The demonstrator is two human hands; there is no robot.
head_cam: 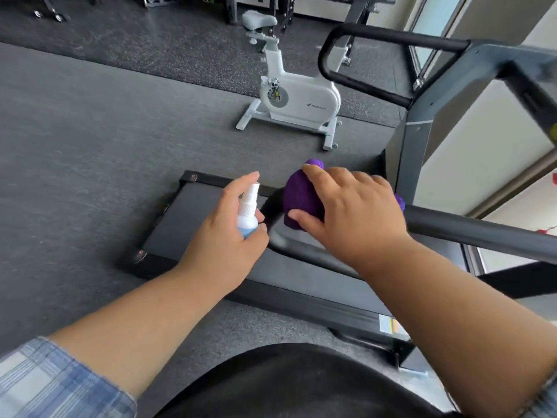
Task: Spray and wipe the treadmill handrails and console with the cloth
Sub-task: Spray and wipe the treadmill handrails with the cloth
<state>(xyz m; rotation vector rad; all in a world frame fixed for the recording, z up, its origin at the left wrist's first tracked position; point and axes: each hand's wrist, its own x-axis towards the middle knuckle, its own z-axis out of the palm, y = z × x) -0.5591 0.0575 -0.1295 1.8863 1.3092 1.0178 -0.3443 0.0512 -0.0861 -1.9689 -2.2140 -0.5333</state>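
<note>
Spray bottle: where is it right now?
In the head view, the spray bottle is held in the left hand, centre frame, just left of the purple cloth under the right hand.

Both forearms are bare from wrist to near the elbow, behind the left hand (224,227) and right hand (351,212). A blue-and-white plaid sleeve (57,384) is pushed up the left arm, its cuff slightly frayed; a sliver of matching plaid edges the right. A dark garment (289,384) covers the torso.
</note>
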